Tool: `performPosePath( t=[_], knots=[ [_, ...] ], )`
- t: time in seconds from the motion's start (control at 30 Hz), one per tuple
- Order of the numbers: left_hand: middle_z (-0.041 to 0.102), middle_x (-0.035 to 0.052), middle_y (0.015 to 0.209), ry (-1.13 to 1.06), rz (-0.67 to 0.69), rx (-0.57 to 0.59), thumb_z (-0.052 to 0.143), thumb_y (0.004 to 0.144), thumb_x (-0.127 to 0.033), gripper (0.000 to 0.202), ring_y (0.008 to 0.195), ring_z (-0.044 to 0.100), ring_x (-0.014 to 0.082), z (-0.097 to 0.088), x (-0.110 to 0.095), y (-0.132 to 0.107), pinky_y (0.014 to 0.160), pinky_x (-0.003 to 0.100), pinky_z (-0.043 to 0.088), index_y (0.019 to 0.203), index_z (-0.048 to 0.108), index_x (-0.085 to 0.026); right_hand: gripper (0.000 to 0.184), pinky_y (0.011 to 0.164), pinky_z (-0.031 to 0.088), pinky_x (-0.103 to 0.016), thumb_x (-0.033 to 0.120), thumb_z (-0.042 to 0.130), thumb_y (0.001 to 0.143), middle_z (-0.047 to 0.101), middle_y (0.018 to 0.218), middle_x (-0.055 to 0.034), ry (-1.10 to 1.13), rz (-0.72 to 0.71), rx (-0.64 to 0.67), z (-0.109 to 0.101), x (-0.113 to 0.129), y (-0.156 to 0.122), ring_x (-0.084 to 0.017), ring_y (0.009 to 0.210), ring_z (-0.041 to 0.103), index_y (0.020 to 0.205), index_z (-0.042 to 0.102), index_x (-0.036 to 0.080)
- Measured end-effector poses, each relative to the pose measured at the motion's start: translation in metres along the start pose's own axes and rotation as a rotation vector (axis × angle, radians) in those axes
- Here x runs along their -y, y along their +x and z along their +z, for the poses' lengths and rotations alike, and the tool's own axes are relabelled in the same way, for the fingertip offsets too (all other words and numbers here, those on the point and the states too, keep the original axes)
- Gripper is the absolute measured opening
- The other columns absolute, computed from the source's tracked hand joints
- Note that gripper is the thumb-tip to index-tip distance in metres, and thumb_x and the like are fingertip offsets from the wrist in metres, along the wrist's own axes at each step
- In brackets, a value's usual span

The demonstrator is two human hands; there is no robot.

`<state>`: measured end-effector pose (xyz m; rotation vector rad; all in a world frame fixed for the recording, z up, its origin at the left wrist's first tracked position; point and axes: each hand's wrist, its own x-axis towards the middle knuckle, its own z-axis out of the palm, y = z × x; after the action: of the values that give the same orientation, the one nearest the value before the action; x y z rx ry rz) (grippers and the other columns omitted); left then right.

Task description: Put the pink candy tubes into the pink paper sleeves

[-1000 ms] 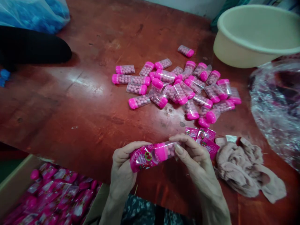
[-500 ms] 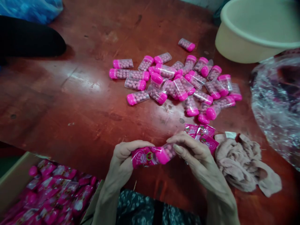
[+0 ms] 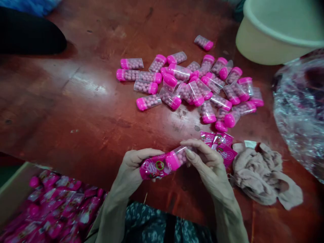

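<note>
My left hand (image 3: 131, 168) is closed on a printed pink plastic sleeve (image 3: 153, 166), thumb along its top edge. Between thumb and fingers, my right hand (image 3: 206, 165) grips the clear end of a small candy container (image 3: 178, 157) filled with pink balls. Its pink cap meets the sleeve's open end and seems to lie partly in it. Just beyond my right hand lie several flat printed pink sleeves (image 3: 224, 148). Farther back, many capped candy containers (image 3: 178, 73) are scattered on the reddish table.
At the lower left stands a cardboard box (image 3: 15, 184) filled with pink-wrapped containers. A crumpled beige cloth (image 3: 260, 175) lies right of my hands. Clear plastic wrap (image 3: 298, 118) and a cream basin (image 3: 268, 47) are at the right. A dark rounded object (image 3: 32, 32) juts in upper left.
The candy container and sleeve have tilted, with the container's clear end raised. Both hands have shifted slightly, and the whole view has moved a little.
</note>
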<state>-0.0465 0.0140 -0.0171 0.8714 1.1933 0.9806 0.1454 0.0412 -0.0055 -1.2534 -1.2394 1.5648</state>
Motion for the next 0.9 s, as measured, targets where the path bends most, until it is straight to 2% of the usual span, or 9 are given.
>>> performPosePath(
  t=[0.1, 0.2, 0.3, 0.43, 0.5, 0.63, 0.73, 0.8, 0.9],
  knots=[
    [0.068, -0.0022, 0.057, 0.001, -0.021, 0.010, 0.068, 0.071, -0.012, 0.019, 0.043, 0.058, 0.0098, -0.001, -0.001, 0.000, 0.042, 0.017, 0.046, 0.084, 0.074, -0.024, 0.017, 0.059, 0.040, -0.018, 0.024, 0.055, 0.089, 0.059, 0.077, 0.0044, 0.051, 0.011, -0.006, 0.001, 0.000, 0.000, -0.008, 0.065, 0.052, 0.102, 0.064, 0.031],
    [0.068, -0.0009, 0.058, 0.015, -0.084, 0.064, 0.069, 0.070, -0.011, 0.016, 0.045, 0.058, 0.0102, -0.001, -0.001, 0.000, 0.044, 0.017, 0.046, 0.080, 0.075, -0.022, 0.016, 0.061, 0.043, -0.017, 0.022, 0.054, 0.090, 0.061, 0.077, 0.0046, 0.057, 0.053, 0.091, -0.003, 0.002, 0.000, -0.008, 0.067, 0.056, 0.099, 0.064, 0.029],
    [0.071, 0.0018, 0.065, -0.013, -0.133, 0.066, 0.070, 0.067, -0.011, 0.014, 0.053, 0.062, 0.0133, -0.001, -0.001, 0.000, 0.049, 0.020, 0.049, 0.076, 0.076, -0.021, 0.015, 0.067, 0.046, -0.019, 0.021, 0.054, 0.089, 0.062, 0.081, 0.0036, 0.018, 0.079, 0.189, -0.008, 0.005, -0.001, -0.009, 0.072, 0.059, 0.096, 0.066, 0.027],
    [0.071, 0.0021, 0.062, -0.101, -0.125, 0.060, 0.069, 0.066, -0.010, 0.015, 0.050, 0.061, 0.0130, 0.001, -0.003, 0.001, 0.049, 0.020, 0.049, 0.074, 0.076, -0.021, 0.012, 0.066, 0.048, -0.021, 0.022, 0.055, 0.089, 0.062, 0.082, 0.0025, 0.013, 0.075, 0.218, -0.008, 0.006, -0.002, -0.010, 0.071, 0.060, 0.095, 0.065, 0.026],
    [0.071, 0.0012, 0.059, -0.175, -0.117, 0.058, 0.066, 0.066, -0.009, 0.019, 0.044, 0.059, 0.0115, 0.003, -0.005, 0.001, 0.045, 0.019, 0.048, 0.075, 0.076, -0.022, 0.011, 0.069, 0.048, -0.022, 0.021, 0.062, 0.083, 0.063, 0.089, 0.0008, 0.043, 0.086, 0.206, -0.006, 0.006, -0.003, -0.011, 0.077, 0.061, 0.093, 0.064, 0.024],
    [0.070, 0.0005, 0.056, -0.256, -0.130, 0.055, 0.069, 0.063, -0.010, 0.018, 0.040, 0.057, 0.0095, 0.005, -0.010, 0.000, 0.044, 0.017, 0.047, 0.072, 0.077, -0.023, 0.025, 0.076, 0.051, -0.027, 0.013, 0.075, 0.069, 0.068, 0.099, -0.0019, 0.282, 0.169, 0.261, 0.000, 0.008, -0.004, -0.014, 0.086, 0.063, 0.086, 0.060, 0.023],
    [0.070, 0.0020, 0.056, -0.288, -0.164, 0.079, 0.072, 0.060, -0.013, 0.011, 0.043, 0.060, 0.0120, 0.005, -0.012, -0.002, 0.044, 0.018, 0.049, 0.066, 0.076, -0.021, 0.029, 0.060, 0.053, -0.022, 0.009, 0.076, 0.066, 0.071, 0.090, -0.0017, 0.419, 0.225, 0.299, 0.004, 0.009, -0.005, -0.011, 0.067, 0.065, 0.086, 0.060, 0.022],
    [0.069, 0.0015, 0.053, -0.302, -0.220, 0.067, 0.071, 0.061, -0.012, 0.011, 0.039, 0.059, 0.0117, 0.005, -0.012, -0.003, 0.038, 0.017, 0.047, 0.067, 0.075, -0.020, 0.025, 0.047, 0.048, -0.016, 0.010, 0.075, 0.067, 0.071, 0.085, -0.0011, 0.438, 0.225, 0.260, 0.006, 0.008, -0.006, -0.007, 0.054, 0.060, 0.085, 0.061, 0.022],
    [0.068, 0.0004, 0.053, -0.305, -0.282, 0.045, 0.070, 0.063, -0.012, 0.012, 0.033, 0.056, 0.0109, 0.004, -0.012, -0.003, 0.030, 0.015, 0.043, 0.072, 0.073, -0.019, 0.017, 0.047, 0.045, -0.014, 0.011, 0.073, 0.071, 0.071, 0.084, -0.0008, 0.439, 0.181, 0.163, 0.010, 0.004, -0.005, -0.006, 0.058, 0.060, 0.081, 0.062, 0.021]
  ],
)
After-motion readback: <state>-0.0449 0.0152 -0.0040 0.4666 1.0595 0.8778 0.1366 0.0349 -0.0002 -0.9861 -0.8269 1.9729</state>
